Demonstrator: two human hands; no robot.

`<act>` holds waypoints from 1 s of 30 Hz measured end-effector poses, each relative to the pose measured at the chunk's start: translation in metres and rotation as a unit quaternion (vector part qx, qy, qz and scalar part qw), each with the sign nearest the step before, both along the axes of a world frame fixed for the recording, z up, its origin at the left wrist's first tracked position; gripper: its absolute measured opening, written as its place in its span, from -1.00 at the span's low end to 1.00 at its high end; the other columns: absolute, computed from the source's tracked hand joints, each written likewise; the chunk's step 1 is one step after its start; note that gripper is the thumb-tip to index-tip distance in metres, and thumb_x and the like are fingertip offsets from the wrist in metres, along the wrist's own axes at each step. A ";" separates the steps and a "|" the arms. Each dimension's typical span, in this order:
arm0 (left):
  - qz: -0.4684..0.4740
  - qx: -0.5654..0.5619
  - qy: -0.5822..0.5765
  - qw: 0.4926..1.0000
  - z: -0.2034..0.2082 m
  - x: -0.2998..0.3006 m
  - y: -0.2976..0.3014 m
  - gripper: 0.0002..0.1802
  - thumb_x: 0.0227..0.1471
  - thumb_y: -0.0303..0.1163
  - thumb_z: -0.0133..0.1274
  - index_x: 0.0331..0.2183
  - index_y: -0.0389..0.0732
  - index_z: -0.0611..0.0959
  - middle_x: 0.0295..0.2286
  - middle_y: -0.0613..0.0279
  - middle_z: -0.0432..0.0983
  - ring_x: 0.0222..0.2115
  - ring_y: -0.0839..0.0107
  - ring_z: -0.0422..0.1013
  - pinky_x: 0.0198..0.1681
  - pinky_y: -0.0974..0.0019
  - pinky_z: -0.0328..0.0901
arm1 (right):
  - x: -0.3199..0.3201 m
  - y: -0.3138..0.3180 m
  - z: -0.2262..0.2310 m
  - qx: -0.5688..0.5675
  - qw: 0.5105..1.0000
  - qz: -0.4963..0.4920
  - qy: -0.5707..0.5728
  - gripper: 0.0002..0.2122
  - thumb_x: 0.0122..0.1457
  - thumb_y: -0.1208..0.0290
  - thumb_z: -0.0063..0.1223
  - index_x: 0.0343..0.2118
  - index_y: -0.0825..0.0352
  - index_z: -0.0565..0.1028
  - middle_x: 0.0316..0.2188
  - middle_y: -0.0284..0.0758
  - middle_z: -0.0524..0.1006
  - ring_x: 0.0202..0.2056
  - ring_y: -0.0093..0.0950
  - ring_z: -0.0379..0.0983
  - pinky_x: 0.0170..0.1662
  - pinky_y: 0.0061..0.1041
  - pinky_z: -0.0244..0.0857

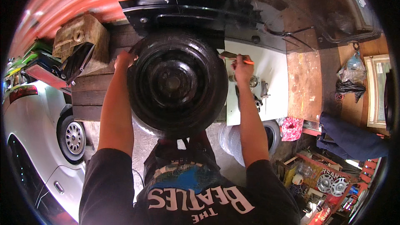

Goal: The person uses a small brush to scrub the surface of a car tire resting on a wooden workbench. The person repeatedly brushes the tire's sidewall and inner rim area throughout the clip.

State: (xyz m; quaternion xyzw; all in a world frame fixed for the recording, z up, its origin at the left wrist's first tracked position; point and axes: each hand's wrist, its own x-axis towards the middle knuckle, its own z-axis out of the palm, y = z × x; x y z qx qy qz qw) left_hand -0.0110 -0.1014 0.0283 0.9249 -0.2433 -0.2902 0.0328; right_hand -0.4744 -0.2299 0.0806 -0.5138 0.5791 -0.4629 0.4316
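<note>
A black wheel with its tyre (139,87) and a dark, glossy rim stands or leans in front of me, at the bench's near edge. My left hand (124,59) is closed on the tyre's upper left edge, its fingertips partly hidden. On the other side, my right hand (242,67) grips what looks like a flat paintbrush (248,62) with an orange handle. The brush's dark end points left and reaches the tyre's upper right edge. Small metal parts (263,89) lie on a white board (277,75) beside my right forearm.
A dark wooden bench (89,91) extends left under a dirty box-like container (81,35). Black car panels (200,0) rise behind the wheel. A silver car (37,116) stands left. Lower right are another tyre (273,135) and a cluttered tool rack (329,179).
</note>
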 end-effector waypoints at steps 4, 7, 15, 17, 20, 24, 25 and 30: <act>-0.023 0.010 0.034 0.999 0.003 0.001 -0.002 -0.28 -0.01 0.05 0.30 0.09 -0.17 0.59 0.12 0.03 0.47 0.16 0.09 0.38 0.15 0.04 0.32 | 0.002 -0.004 -0.016 0.059 0.997 -0.009 -0.042 -0.83 0.31 0.40 0.07 -0.39 0.33 0.39 -0.64 -0.36 0.46 -0.71 -0.56 0.35 -0.67 -0.52 0.27; -0.033 0.014 0.015 0.999 0.013 -0.012 0.000 -0.29 0.00 0.05 0.29 0.09 -0.18 0.59 0.12 0.03 0.47 0.17 0.09 0.37 0.16 0.03 0.31 | -0.041 0.016 -0.026 0.080 0.997 -0.012 0.014 -0.82 0.31 0.40 0.06 -0.41 0.31 0.38 -0.65 -0.37 0.44 -0.73 -0.58 0.33 -0.69 -0.53 0.21; -0.065 0.019 0.029 0.997 -0.002 -0.001 -0.006 -0.29 0.00 0.03 0.29 0.10 -0.17 0.58 0.14 0.02 0.44 0.19 0.09 0.35 0.17 0.05 0.31 | -0.096 0.122 -0.012 0.095 0.994 -0.026 0.038 -0.82 0.26 0.43 0.03 -0.48 0.32 0.38 -0.76 -0.38 0.39 -0.75 -0.56 0.35 -0.70 -0.54 0.14; -0.065 0.028 0.021 0.997 -0.006 0.004 -0.008 -0.28 -0.01 0.03 0.29 0.11 -0.17 0.58 0.14 0.02 0.44 0.19 0.09 0.35 0.17 0.04 0.31 | -0.108 0.149 -0.016 0.115 0.991 -0.042 0.058 -0.81 0.24 0.42 0.04 -0.49 0.35 0.41 -0.76 -0.37 0.42 -0.74 -0.55 0.37 -0.68 -0.52 0.17; -0.078 0.020 0.015 0.997 -0.022 0.016 -0.005 -0.27 -0.01 0.04 0.29 0.11 -0.16 0.57 0.14 0.02 0.44 0.18 0.08 0.36 0.18 0.04 0.30 | -0.127 0.191 -0.031 0.163 0.965 0.048 0.202 -0.80 0.19 0.37 0.06 -0.49 0.41 0.48 -0.73 -0.31 0.49 -0.71 -0.49 0.43 -0.59 -0.43 0.29; -0.078 0.012 0.019 0.997 -0.013 0.006 -0.005 -0.27 0.00 0.05 0.27 0.11 -0.16 0.57 0.13 0.03 0.46 0.16 0.07 0.38 0.18 0.04 0.30 | -0.114 0.184 0.000 0.065 0.948 0.083 0.299 -0.82 0.21 0.34 0.13 -0.30 0.37 0.53 -0.64 -0.23 0.53 -0.59 -0.39 0.53 -0.46 -0.35 0.39; -0.070 0.016 0.020 0.997 -0.013 0.006 0.000 -0.28 0.01 0.05 0.27 0.11 -0.16 0.57 0.12 0.03 0.46 0.16 0.07 0.38 0.17 0.04 0.30 | -0.108 0.173 0.008 0.006 0.943 0.095 0.318 -0.81 0.21 0.33 0.16 -0.26 0.36 0.54 -0.61 -0.21 0.54 -0.55 -0.35 0.56 -0.43 -0.33 0.41; -0.060 0.012 0.037 0.997 -0.006 0.005 -0.003 -0.29 0.01 0.07 0.26 0.09 -0.16 0.59 0.12 0.01 0.47 0.16 0.06 0.38 0.15 0.02 0.31 | -0.084 0.119 0.024 -0.188 0.876 0.236 0.377 -0.73 0.23 0.36 0.16 -0.02 0.21 0.55 -0.43 -0.17 0.59 -0.40 -0.12 0.54 -0.33 -0.21 0.40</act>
